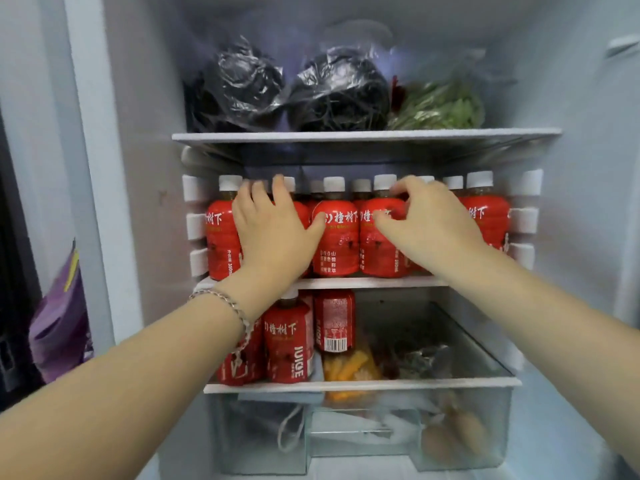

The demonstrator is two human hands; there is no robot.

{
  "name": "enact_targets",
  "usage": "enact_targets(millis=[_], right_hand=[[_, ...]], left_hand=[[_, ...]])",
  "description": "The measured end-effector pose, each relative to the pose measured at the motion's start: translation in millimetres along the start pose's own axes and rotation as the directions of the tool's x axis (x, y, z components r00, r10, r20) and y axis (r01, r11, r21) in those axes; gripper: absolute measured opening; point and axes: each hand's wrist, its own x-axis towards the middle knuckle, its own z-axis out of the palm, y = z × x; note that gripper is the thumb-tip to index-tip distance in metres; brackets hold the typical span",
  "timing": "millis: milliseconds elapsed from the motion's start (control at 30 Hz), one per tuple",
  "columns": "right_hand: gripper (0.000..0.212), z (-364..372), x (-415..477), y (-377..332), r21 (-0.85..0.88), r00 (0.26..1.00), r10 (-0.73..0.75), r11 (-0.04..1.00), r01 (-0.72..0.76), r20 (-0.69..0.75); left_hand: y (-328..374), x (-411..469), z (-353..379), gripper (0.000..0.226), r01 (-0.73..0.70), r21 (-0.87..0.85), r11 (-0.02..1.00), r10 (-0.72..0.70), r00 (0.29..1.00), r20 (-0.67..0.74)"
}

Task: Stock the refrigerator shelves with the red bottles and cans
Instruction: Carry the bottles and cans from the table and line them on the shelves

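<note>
Pale wall point(38, 109) at the left edge, purple bag point(59, 327) hanging low beside it, dark gap point(10, 271) further left; cool, dim light.

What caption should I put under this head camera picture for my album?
Left hand presses and right hand grips red juice bottles lined up on the refrigerator's middle shelf.

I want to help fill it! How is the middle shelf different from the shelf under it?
The middle shelf is packed across with red bottles; the lower shelf has a few, at its left. The left hand and right hand touch the middle shelf's bottles; neither is on the lower shelf's. Both hold upright red bottles.
</note>
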Motion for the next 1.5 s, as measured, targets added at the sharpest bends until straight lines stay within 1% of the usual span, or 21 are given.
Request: enact_targets(millis=[67,100,167,200,267,333,433,500,533,633,700,733,800,900,967,1033,1067,1100,1200,1333,1500], right_hand=[[0.067,12.2,10.7,2.0,-0.096,0.999,-0.004,0.995,0.009,0.053],[0.073,21.0,14.2,3.4,-0.150,0.996,0.002,0.989,0.012,0.092],[0.076,38.3,18.4,7.2,-0.213,0.993,0.011,0.977,0.014,0.114],[0.075,44.6,18.7,9.2,-0.209,0.996,0.010,0.978,0.010,0.092],[0.069,52.3,17.5,12.3,-0.140,1.000,-0.006,0.990,0.008,0.018],[0.059,55.5,13.6,12.7,-0.035,0.999,-0.025,0.999,0.024,-0.048],[0.047,57.4,1.8,10.2,0.179,0.981,-0.066,0.979,0.099,-0.184],[0.042,59.7,-12.2,10.0,0.262,0.939,-0.118,0.942,0.208,-0.323],[0.040,60.7,-20.7,10.6,0.286,0.906,-0.133,0.922,0.261,-0.401],[0.036,65.5,-53.3,18.5,0.234,0.785,-0.197,0.887,0.398,-0.588],[0.035,72.9,-73.9,27.0,0.156,0.718,-0.269,0.871,0.466,-0.642],[0.034,78.1,-80.7,32.1,0.152,0.718,-0.283,0.866,0.476,-0.637],[0.035,92.6,-95.4,45.7,0.215,0.771,-0.243,0.872,0.439,-0.588],[0.041,110.7,-111.3,69.5,0.337,0.869,-0.084,0.900,0.276,-0.487],[0.053,116.7,-114.5,87.5,0.384,0.905,0.024,0.910,0.157,-0.426],[0.055,117.0,-110.9,99.0,0.374,0.917,0.069,0.923,0.091,-0.392],[0.053,116.2,-108.3,102.9,0.362,0.928,0.069,0.929,0.073,-0.367],[0.049,114.7,-105.3,104.5,0.356,0.943,0.066,0.933,0.058,-0.327],[0.045,114.7,-101.8,105.2,0.351,0.974,0.035,0.935,0.047,-0.224],[0.044,116.6,-103.6,101.7,0.356,0.974,0.005,0.931,0.078,-0.225],[0.047,118.3,-104.0,102.5,0.315,0.973,-0.045,0.942,0.117,-0.228]], left_hand=[[-2.0,10.6,5.5,0.090,0.019,0.107,0.994,-0.027,0.997,0.073],[-2.5,13.5,7.1,0.092,0.024,0.120,0.993,-0.033,0.997,0.074],[-5.3,13.6,10.1,0.088,0.017,0.123,0.992,-0.023,0.999,0.044],[-8.3,13.4,11.2,0.084,-0.004,0.114,0.993,0.002,1.000,0.015],[-16.4,11.9,14.3,0.078,-0.057,0.065,0.996,0.060,0.997,-0.055],[-24.3,7.9,19.6,0.077,-0.101,-0.052,0.994,0.092,0.984,-0.155],[-25.2,-6.5,18.6,0.069,-0.165,-0.353,0.921,0.061,0.956,-0.287],[-23.5,-24.2,13.6,0.068,-0.217,-0.535,0.817,0.058,0.953,-0.299],[-23.6,-32.5,10.5,0.069,-0.273,-0.573,0.773,0.089,0.940,-0.328],[-20.9,-55.7,3.2,0.064,-0.442,-0.542,0.715,0.153,0.855,-0.495],[-15.9,-69.3,-1.3,0.062,-0.453,-0.575,0.682,0.125,0.846,-0.518],[-12.5,-76.0,-3.4,0.062,-0.442,-0.596,0.670,0.126,0.859,-0.497],[-6.7,-97.2,-1.1,0.063,-0.421,-0.637,0.646,0.207,0.899,-0.385],[-5.8,-126.5,16.4,0.066,-0.307,-0.682,0.663,0.320,0.941,-0.113],[-5.5,-137.5,30.0,0.067,-0.163,-0.686,0.709,0.283,0.957,0.065],[0.0,-136.5,37.9,0.067,-0.013,-0.668,0.744,0.175,0.969,0.177],[3.8,-133.0,41.1,0.067,0.023,-0.651,0.758,0.138,0.971,0.195],[7.7,-128.7,43.1,0.069,0.013,-0.626,0.780,0.134,0.973,0.188],[15.3,-124.1,51.6,0.075,-0.085,-0.525,0.847,0.201,0.965,0.168],[14.5,-131.1,48.0,0.080,-0.030,-0.490,0.871,0.141,0.972,0.190],[17.0,-127.3,39.4,0.072,-0.016,-0.490,0.871,0.159,0.955,0.252]])
